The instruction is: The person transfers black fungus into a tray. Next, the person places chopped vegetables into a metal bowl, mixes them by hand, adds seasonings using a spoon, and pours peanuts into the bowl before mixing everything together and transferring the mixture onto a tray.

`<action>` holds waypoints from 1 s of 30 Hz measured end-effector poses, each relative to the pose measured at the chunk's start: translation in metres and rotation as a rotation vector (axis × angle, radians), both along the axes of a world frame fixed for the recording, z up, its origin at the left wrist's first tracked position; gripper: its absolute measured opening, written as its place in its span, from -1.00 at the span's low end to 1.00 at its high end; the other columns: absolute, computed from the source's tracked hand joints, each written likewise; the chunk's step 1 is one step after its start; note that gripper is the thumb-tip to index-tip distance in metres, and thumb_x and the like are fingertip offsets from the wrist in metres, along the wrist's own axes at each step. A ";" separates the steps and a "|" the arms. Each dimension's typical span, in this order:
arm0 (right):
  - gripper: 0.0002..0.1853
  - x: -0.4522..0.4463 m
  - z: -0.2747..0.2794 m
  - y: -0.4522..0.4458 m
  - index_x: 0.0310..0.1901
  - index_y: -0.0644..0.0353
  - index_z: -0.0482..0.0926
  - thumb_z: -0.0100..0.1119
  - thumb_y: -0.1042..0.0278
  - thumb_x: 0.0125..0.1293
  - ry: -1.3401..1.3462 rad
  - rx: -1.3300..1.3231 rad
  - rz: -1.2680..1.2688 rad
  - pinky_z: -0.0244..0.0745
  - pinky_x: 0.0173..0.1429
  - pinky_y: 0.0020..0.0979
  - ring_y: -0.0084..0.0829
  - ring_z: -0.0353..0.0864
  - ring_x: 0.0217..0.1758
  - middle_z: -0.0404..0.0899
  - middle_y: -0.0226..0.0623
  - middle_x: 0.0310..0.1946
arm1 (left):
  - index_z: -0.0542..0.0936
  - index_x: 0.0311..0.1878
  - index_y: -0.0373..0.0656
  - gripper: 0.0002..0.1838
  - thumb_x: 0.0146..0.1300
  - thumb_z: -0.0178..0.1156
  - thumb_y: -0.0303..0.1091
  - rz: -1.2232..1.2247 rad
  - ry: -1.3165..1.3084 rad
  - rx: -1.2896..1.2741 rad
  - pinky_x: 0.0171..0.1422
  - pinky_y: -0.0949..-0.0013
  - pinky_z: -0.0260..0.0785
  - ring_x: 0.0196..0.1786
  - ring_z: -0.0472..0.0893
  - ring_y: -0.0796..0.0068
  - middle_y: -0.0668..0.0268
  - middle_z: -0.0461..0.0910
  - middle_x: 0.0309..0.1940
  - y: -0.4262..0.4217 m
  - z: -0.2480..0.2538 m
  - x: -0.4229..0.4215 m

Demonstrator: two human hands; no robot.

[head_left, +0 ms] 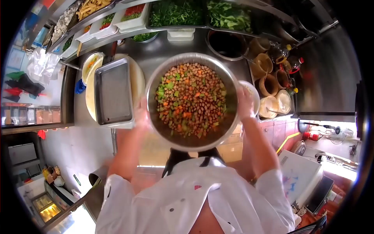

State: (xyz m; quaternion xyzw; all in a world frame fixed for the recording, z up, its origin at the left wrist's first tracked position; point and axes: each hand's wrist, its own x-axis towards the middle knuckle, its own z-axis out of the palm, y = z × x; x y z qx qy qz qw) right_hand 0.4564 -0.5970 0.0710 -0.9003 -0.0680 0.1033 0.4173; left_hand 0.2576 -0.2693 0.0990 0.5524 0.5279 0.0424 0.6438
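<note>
A large stainless steel mixing bowl [231, 84] is held in front of my body at the counter's edge. Peanuts [193, 89] mixed with diced carrot and green celery-like pieces fill its bottom. My left hand [142, 113] grips the bowl's left side, and my right hand [245, 103] grips the right side. Fingers on both hands are partly hidden and blurred. Left of the bowl, an empty rectangular metal tray [113, 91] lies on a round cutting board [137, 74]. Beside my right hand, a white dish [255, 95] is partly covered.
A pot of dark liquid [227, 43] stands behind the bowl. Seasoning tubs [268, 85] and bottles [294, 64] crowd the right. Trays of chopped greens [177, 13] line the shelf above. A plate with food scraps [92, 64] sits at left.
</note>
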 end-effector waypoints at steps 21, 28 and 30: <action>-0.36 -0.047 -0.103 0.008 0.36 0.21 0.48 -0.02 -0.18 0.51 0.269 0.256 -0.422 0.34 0.36 -0.27 -0.29 0.54 0.19 0.64 -0.17 0.13 | 0.51 0.27 -0.09 -0.36 0.42 -0.02 0.25 -0.395 0.157 0.313 0.31 0.14 0.33 0.19 0.55 0.12 0.10 0.58 0.14 0.075 -0.111 0.052; -0.35 -0.173 -0.134 -0.039 0.47 0.14 0.26 -0.33 -0.17 0.60 0.475 -0.012 -0.100 0.21 0.47 -0.06 -0.06 0.42 0.32 0.42 0.07 0.27 | 0.46 0.32 -0.11 -0.32 0.43 -0.02 0.27 -0.586 0.071 0.662 0.37 0.19 0.28 0.34 0.48 0.11 -0.01 0.52 0.25 0.079 -0.057 0.058; -0.31 -0.159 -0.056 -0.025 0.52 0.11 0.18 -0.43 -0.22 0.60 0.774 0.230 -0.098 0.11 0.52 -0.03 -0.03 0.35 0.38 0.35 0.09 0.33 | 0.49 0.22 -0.16 -0.36 0.43 0.04 0.25 -0.505 0.056 0.625 0.26 0.24 0.35 0.16 0.54 0.27 0.09 0.58 0.07 0.077 -0.099 0.024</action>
